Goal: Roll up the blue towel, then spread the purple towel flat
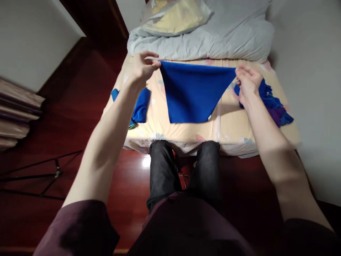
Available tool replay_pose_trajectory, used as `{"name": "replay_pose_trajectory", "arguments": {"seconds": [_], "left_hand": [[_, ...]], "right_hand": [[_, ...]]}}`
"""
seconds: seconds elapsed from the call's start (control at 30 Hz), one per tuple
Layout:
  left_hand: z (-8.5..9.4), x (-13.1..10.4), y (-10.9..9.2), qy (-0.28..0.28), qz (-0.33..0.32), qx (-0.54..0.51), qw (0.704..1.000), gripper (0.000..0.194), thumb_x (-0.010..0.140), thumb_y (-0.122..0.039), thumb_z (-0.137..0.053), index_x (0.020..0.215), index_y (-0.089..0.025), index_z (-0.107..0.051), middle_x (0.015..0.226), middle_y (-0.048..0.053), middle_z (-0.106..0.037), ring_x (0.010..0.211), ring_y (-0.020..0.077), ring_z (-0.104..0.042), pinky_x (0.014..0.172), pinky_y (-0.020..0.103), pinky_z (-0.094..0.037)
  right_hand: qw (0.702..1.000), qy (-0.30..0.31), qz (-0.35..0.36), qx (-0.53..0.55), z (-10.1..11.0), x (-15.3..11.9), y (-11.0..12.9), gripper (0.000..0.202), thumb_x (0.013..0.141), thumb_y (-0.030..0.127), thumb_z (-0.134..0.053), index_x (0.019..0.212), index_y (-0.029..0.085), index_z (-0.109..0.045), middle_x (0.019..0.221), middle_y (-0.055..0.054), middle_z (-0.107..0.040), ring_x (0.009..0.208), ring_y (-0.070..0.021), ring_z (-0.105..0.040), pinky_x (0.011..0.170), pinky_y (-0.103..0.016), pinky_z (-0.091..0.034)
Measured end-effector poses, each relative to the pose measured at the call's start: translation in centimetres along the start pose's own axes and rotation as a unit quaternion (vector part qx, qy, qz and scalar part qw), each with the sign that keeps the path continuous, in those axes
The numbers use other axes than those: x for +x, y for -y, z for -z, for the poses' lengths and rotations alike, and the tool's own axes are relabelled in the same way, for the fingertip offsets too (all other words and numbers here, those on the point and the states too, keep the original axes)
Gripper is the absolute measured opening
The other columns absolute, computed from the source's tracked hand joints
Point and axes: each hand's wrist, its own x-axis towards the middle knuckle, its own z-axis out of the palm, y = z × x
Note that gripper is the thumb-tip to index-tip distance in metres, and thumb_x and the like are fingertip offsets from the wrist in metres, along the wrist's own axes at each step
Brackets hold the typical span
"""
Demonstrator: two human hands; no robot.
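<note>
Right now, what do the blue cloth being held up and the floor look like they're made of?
Blue cloth: soft matte fabric, probably microfibre or fleece; it sags between the left hand and right hand and shows no sheen. The weave is too small to tell.
Floor: dark red wood or wood-look laminate with a glossy finish; plank lines and a bright light reflection show.
</note>
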Motion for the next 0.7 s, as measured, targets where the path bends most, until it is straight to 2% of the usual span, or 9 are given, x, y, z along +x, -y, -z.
{"name": "replay_pose_trajectory", "arguments": {"seconds": [0.03, 0.1, 0.17, 0.23, 0.3, 0.4, 0.53, 0.63, 0.7], "left_hand": [[-0.1, 0.1, -0.1, -0.016, -0.026, -0.013, 0.999, 0.068, 0.072, -0.077, -0.075, 0.118, -0.030, -0.061, 0.091, -0.010, -0.072, 0.091, 0.0124, -0.055, 0.094, 0.036, -0.053], [-0.1, -0.5, -0.4, -0.050, -0.072, -0.040, 0.995, 0.075, 0.071, -0.085, -0.073, 0.120, -0.030, -0.060, 0.094, -0.010, -0.070, 0.094, 0.0125, -0.056, 0.094, 0.034, -0.051], [-0.4, -2.2, -0.3, -0.059, -0.093, -0.030, 0.993, 0.079, 0.070, -0.091, -0.069, 0.120, -0.029, -0.061, 0.098, -0.008, -0.071, 0.097, 0.0136, -0.058, 0.091, 0.033, -0.050], [-1.2, -4.8, 0.8, -0.057, -0.082, -0.006, 0.995, 0.075, 0.073, -0.089, -0.067, 0.118, -0.029, -0.063, 0.101, -0.005, -0.073, 0.099, 0.0162, -0.063, 0.088, 0.034, -0.051], [-2.7, -8.0, 3.1, -0.049, -0.050, 0.018, 0.997, 0.065, 0.081, -0.080, -0.065, 0.117, -0.027, -0.066, 0.105, 0.001, -0.075, 0.101, 0.0197, -0.067, 0.085, 0.035, -0.052], [-6.0, -13.5, 8.6, -0.007, 0.022, 0.042, 0.999, 0.049, 0.086, -0.063, -0.065, 0.116, -0.024, -0.069, 0.108, 0.007, -0.076, 0.104, 0.0220, -0.070, 0.080, 0.032, -0.053], [-10.3, -20.4, 15.6, 0.058, 0.137, 0.015, 0.989, 0.037, 0.082, -0.043, -0.071, 0.111, -0.020, -0.072, 0.098, 0.009, -0.077, 0.094, 0.0224, -0.072, 0.078, 0.030, -0.054], [-12.0, -23.1, 18.1, 0.089, 0.200, -0.022, 0.975, 0.037, 0.075, -0.037, -0.077, 0.106, -0.017, -0.073, 0.094, 0.010, -0.078, 0.089, 0.0231, -0.073, 0.084, 0.032, -0.056], [-12.5, -23.4, 18.8, 0.082, 0.219, -0.051, 0.971, 0.038, 0.075, -0.039, -0.079, 0.106, -0.018, -0.073, 0.095, 0.010, -0.079, 0.089, 0.0231, -0.074, 0.084, 0.032, -0.056]], "right_hand": [[1.000, -0.013, 0.003, 0.018, -0.2, 0.1, 0.2, 0.037, 0.083, 0.053, -0.087, 0.105, 0.028, -0.071, 0.101, -0.003, -0.079, 0.078, -0.0108, -0.056, 0.078, -0.031, -0.048], [0.998, -0.006, 0.059, 0.038, 0.0, -0.5, 0.4, 0.036, 0.082, 0.054, -0.087, 0.106, 0.033, -0.070, 0.106, -0.002, -0.078, 0.085, -0.0128, -0.061, 0.079, -0.031, -0.050], [0.994, 0.004, 0.096, 0.043, 0.5, -2.1, 0.2, 0.034, 0.082, 0.049, -0.087, 0.105, 0.031, -0.071, 0.103, -0.002, -0.077, 0.089, -0.0149, -0.065, 0.080, -0.033, -0.052], [0.995, 0.016, 0.090, 0.040, 1.1, -4.5, -1.0, 0.032, 0.079, 0.042, -0.090, 0.102, 0.028, -0.071, 0.099, -0.001, -0.076, 0.088, -0.0145, -0.065, 0.080, -0.033, -0.051], [0.998, 0.038, 0.048, 0.032, 1.5, -7.5, -3.2, 0.034, 0.074, 0.036, -0.094, 0.097, 0.026, -0.072, 0.095, -0.001, -0.077, 0.082, -0.0129, -0.061, 0.079, -0.032, -0.049], [0.995, 0.085, -0.045, -0.008, 2.0, -12.5, -8.0, 0.040, 0.066, 0.035, -0.097, 0.094, 0.021, -0.072, 0.088, -0.001, -0.075, 0.075, -0.0123, -0.058, 0.075, -0.031, -0.048], [0.965, 0.175, -0.174, -0.086, 2.7, -18.6, -14.4, 0.037, 0.058, 0.033, -0.096, 0.080, 0.016, -0.072, 0.072, 0.001, -0.070, 0.066, -0.0118, -0.057, 0.065, -0.027, -0.046], [0.929, 0.229, -0.267, -0.111, 3.0, -21.1, -17.1, 0.033, 0.059, 0.034, -0.096, 0.075, 0.016, -0.073, 0.068, -0.001, -0.070, 0.064, -0.0132, -0.059, 0.062, -0.026, -0.048], [0.930, 0.199, -0.288, -0.110, 2.8, -21.6, -17.8, 0.033, 0.062, 0.036, -0.095, 0.075, 0.016, -0.071, 0.073, -0.004, -0.074, 0.068, -0.0150, -0.064, 0.064, -0.025, -0.051]]}}
